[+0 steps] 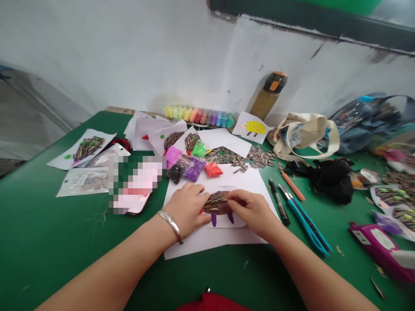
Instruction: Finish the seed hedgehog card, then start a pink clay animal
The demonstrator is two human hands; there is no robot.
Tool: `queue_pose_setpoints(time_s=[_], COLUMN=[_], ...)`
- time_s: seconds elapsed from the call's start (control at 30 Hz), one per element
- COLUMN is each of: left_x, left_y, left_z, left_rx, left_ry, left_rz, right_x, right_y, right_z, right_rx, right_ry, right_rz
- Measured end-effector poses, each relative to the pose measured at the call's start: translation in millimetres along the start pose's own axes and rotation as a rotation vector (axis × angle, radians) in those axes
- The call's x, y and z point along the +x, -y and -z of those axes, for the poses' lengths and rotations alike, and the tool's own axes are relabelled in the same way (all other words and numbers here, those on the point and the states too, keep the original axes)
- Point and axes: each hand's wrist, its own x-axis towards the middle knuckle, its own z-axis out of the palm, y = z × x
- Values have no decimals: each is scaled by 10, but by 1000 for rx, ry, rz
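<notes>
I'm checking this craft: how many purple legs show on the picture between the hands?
2: one purple leg below the seeds, near the left hand; the other purple leg below the brown body, near the right hand. Hands could hide more.

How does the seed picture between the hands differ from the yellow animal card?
The seed picture lies flat; the yellow animal card stands tilted. The seed picture has a brown, partly seed-covered body; the card has a yellow one. The seed picture's legs are purple; the card's look dark. Both have white backgrounds.
</notes>
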Motion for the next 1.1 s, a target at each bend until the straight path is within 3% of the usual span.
queue_pose_setpoints(time_s=[0.2, 0.5, 1.1], left_x=[2, 15, -6], left_y=[6, -3, -11], left_z=[-11, 3, 11], left_rx=[-3, 20, 9], left_ry=[4, 23, 22], left_rz=[4, -2, 5], right_x=[30, -1, -39], right_y=[-26, -47, -40], right_z=[-9, -53, -77], right_rx=[-165, -399, -301], right_ry=[1, -17, -35], right_rz=[156, 249, 317])
